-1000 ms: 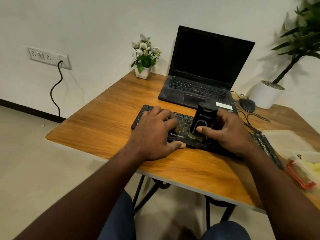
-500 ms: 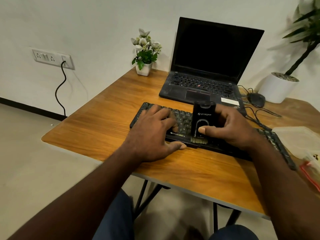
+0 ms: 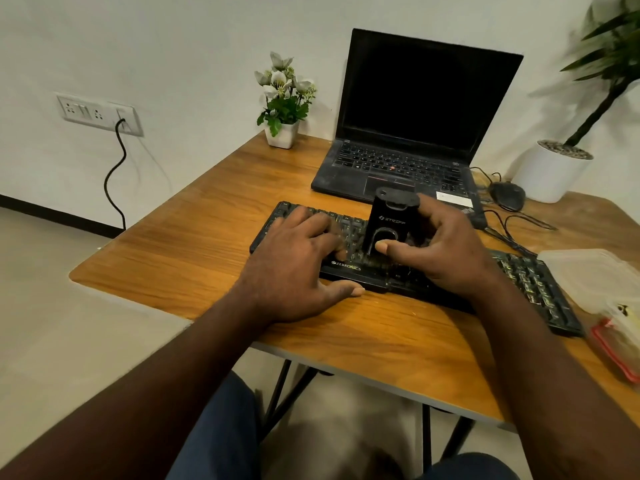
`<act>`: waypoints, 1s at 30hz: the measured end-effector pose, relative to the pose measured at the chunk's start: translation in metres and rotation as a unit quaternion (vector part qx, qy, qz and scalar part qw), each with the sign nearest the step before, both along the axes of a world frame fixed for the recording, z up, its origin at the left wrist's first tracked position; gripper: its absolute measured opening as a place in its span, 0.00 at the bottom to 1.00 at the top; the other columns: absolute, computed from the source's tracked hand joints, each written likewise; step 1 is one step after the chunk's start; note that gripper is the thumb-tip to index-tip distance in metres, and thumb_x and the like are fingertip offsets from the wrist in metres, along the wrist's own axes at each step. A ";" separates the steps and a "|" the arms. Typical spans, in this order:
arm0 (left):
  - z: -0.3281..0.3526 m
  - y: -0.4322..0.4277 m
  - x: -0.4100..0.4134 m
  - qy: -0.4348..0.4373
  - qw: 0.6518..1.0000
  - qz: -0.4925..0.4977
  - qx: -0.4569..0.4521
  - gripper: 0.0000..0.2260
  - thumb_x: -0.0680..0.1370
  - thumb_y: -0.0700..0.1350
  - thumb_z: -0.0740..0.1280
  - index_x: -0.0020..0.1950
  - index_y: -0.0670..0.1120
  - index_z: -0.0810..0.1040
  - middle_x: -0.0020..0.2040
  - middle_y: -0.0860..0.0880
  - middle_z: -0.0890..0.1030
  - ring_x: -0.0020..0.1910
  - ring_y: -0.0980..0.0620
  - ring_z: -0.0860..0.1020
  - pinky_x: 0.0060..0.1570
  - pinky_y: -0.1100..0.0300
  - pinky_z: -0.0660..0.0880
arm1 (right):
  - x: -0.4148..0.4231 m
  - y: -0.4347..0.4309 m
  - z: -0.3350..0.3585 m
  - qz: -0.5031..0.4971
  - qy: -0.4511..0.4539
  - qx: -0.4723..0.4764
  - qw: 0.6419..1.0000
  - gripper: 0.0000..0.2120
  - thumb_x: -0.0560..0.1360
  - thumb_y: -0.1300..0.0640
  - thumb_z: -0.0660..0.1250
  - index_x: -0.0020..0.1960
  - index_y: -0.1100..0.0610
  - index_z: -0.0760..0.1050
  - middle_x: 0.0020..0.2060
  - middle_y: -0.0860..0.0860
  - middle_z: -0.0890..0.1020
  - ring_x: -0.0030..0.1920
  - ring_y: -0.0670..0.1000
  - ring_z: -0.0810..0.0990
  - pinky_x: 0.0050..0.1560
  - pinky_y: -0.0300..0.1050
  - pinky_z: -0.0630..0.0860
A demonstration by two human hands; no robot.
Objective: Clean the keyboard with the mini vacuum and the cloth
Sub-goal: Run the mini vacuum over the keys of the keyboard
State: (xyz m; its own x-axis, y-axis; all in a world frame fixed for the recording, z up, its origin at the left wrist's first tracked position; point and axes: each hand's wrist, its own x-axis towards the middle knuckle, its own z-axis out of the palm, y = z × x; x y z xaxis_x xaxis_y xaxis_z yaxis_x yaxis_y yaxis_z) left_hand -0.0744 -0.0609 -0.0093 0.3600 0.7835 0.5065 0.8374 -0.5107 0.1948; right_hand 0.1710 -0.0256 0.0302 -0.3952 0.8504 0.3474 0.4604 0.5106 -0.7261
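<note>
So, the black boxy plastic mini vacuum (image 3: 389,220) is held upright on the black wired keyboard (image 3: 349,268), with its brush end set down on the keys near the bottom row, roughly mid-board. It's gripped by the right hand (image 3: 440,251): the thumb is pressed on the front face and the other fingers are wrapped round the back.

The left hand (image 3: 298,261) is laid flat over the left part of the keyboard, fingers slightly spread on the keys (a bit blurred there), and the thumb is stretched out along the front edge.

The keyboard is placed at an angle on the orange-brown wooden table (image 3: 194,244). An open black laptop (image 3: 415,109) with a dark screen is set just behind it. A black mouse (image 3: 507,195) can be seen to the laptop's right, and a small white pot of white flowers (image 3: 282,105) to its left. A clear plastic box (image 3: 588,275) is parked at the keyboard's right end.
</note>
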 end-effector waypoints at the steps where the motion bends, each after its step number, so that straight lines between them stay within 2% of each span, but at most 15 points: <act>1: 0.000 0.000 0.000 0.005 1.000 0.001 -0.001 0.27 0.73 0.75 0.63 0.57 0.55 0.80 0.60 0.57 0.74 0.61 0.55 0.67 0.58 0.50 0.72 | 0.000 -0.002 0.000 0.032 0.001 -0.028 0.999 0.26 0.69 0.52 0.80 0.65 0.48 0.77 0.53 0.44 0.84 0.55 0.46 0.84 0.54 0.48 0.84; 3: 0.000 0.001 0.000 0.008 1.000 0.002 -0.001 0.28 0.73 0.75 0.62 0.57 0.55 0.80 0.61 0.57 0.74 0.61 0.55 0.67 0.58 0.50 0.72 | -0.002 -0.005 -0.003 0.056 -0.014 -0.026 0.998 0.26 0.70 0.56 0.80 0.66 0.48 0.77 0.54 0.43 0.84 0.56 0.44 0.83 0.55 0.45 0.83; 6: 0.000 0.000 0.000 0.000 1.000 0.002 0.000 0.26 0.72 0.75 0.64 0.56 0.56 0.80 0.60 0.57 0.74 0.61 0.56 0.66 0.59 0.50 0.72 | 0.001 0.002 -0.001 -0.059 -0.037 0.062 0.996 0.22 0.71 0.51 0.78 0.63 0.48 0.77 0.53 0.43 0.83 0.55 0.43 0.83 0.54 0.47 0.84; 8: 0.000 0.001 0.001 0.002 1.000 0.003 -0.001 0.26 0.72 0.75 0.63 0.56 0.56 0.79 0.60 0.57 0.75 0.61 0.56 0.66 0.59 0.49 0.72 | 0.011 0.006 -0.001 -0.104 -0.030 0.077 0.991 0.21 0.72 0.51 0.77 0.62 0.48 0.76 0.53 0.44 0.83 0.54 0.45 0.83 0.53 0.51 0.84; 10: 0.000 0.001 0.001 0.002 1.000 0.002 -0.002 0.26 0.72 0.75 0.62 0.56 0.57 0.79 0.61 0.57 0.75 0.61 0.56 0.66 0.59 0.49 0.72 | 0.018 0.002 0.000 -0.059 0.039 0.006 0.997 0.20 0.72 0.55 0.78 0.60 0.44 0.76 0.51 0.46 0.85 0.53 0.48 0.85 0.51 0.49 0.85; 12: 0.000 0.000 0.000 0.004 1.000 0.002 -0.004 0.26 0.72 0.75 0.62 0.56 0.57 0.79 0.61 0.57 0.74 0.61 0.56 0.66 0.59 0.50 0.72 | 0.019 -0.003 0.000 -0.005 0.032 -0.031 0.999 0.22 0.71 0.55 0.79 0.59 0.41 0.76 0.51 0.43 0.85 0.54 0.45 0.85 0.52 0.45 0.85; 14: 0.000 0.000 0.001 0.004 1.000 0.003 -0.003 0.26 0.72 0.75 0.63 0.56 0.57 0.79 0.61 0.57 0.74 0.60 0.56 0.66 0.59 0.50 0.72 | 0.015 -0.001 -0.003 -0.023 -0.024 0.018 0.999 0.21 0.71 0.53 0.79 0.61 0.44 0.77 0.51 0.43 0.85 0.54 0.43 0.84 0.52 0.45 0.84; 17: 0.000 0.001 0.001 0.002 1.000 0.002 -0.001 0.26 0.73 0.75 0.63 0.56 0.57 0.79 0.60 0.57 0.75 0.60 0.56 0.67 0.59 0.49 0.72 | 0.012 0.002 -0.001 -0.076 -0.031 0.090 0.993 0.20 0.71 0.53 0.79 0.61 0.50 0.78 0.51 0.43 0.83 0.53 0.43 0.82 0.51 0.46 0.83; 19: 0.000 0.001 0.000 0.000 1.000 0.001 -0.001 0.26 0.73 0.75 0.63 0.56 0.56 0.80 0.61 0.57 0.75 0.61 0.55 0.67 0.59 0.49 0.72 | 0.012 -0.002 0.000 -0.029 0.004 0.062 0.998 0.20 0.71 0.57 0.79 0.60 0.48 0.77 0.50 0.41 0.83 0.53 0.41 0.82 0.49 0.37 0.81; 21: -0.001 0.001 0.000 0.002 1.000 0.002 -0.002 0.26 0.73 0.75 0.63 0.57 0.56 0.80 0.61 0.57 0.75 0.61 0.55 0.68 0.59 0.48 0.73 | 0.008 -0.009 0.001 0.040 -0.001 0.023 0.999 0.21 0.70 0.59 0.80 0.58 0.47 0.77 0.50 0.39 0.83 0.53 0.41 0.82 0.49 0.33 0.78; 23: -0.001 0.002 0.000 0.002 1.000 0.003 -0.003 0.27 0.73 0.74 0.63 0.57 0.55 0.80 0.61 0.56 0.75 0.61 0.55 0.68 0.58 0.48 0.73 | 0.002 -0.008 -0.004 0.043 -0.044 0.054 0.997 0.18 0.70 0.56 0.80 0.57 0.50 0.78 0.48 0.41 0.83 0.52 0.43 0.82 0.47 0.36 0.79; 26: -0.001 0.002 0.000 -0.005 1.000 0.000 0.001 0.26 0.73 0.74 0.63 0.56 0.55 0.80 0.60 0.56 0.76 0.61 0.54 0.68 0.58 0.48 0.73 | 0.003 0.001 -0.003 -0.057 -0.077 0.126 0.987 0.18 0.70 0.50 0.77 0.57 0.52 0.78 0.49 0.42 0.82 0.51 0.43 0.81 0.48 0.43 0.82; 28: -0.001 0.002 0.000 -0.007 1.000 -0.002 0.002 0.25 0.73 0.74 0.64 0.55 0.55 0.80 0.59 0.57 0.75 0.60 0.55 0.68 0.58 0.48 0.73 | 0.009 0.001 0.001 -0.054 -0.044 0.098 0.993 0.20 0.70 0.52 0.78 0.59 0.49 0.78 0.50 0.42 0.83 0.53 0.42 0.82 0.48 0.40 0.82; 30: -0.002 0.002 0.000 -0.008 1.000 -0.005 0.001 0.25 0.73 0.74 0.63 0.55 0.56 0.80 0.59 0.57 0.75 0.59 0.55 0.68 0.57 0.49 0.73 | 0.012 -0.007 0.003 0.014 -0.005 0.018 1.000 0.23 0.70 0.56 0.80 0.60 0.44 0.76 0.51 0.39 0.83 0.54 0.39 0.82 0.49 0.33 0.79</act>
State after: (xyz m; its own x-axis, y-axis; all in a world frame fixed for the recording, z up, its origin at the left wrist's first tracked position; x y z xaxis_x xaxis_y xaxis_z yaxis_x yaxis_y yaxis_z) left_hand -0.0743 -0.0590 -0.0110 0.3597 0.7787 0.5139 0.8294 -0.5192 0.2061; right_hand 0.1830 -0.0321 0.0330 -0.4231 0.8259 0.3727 0.4529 0.5490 -0.7024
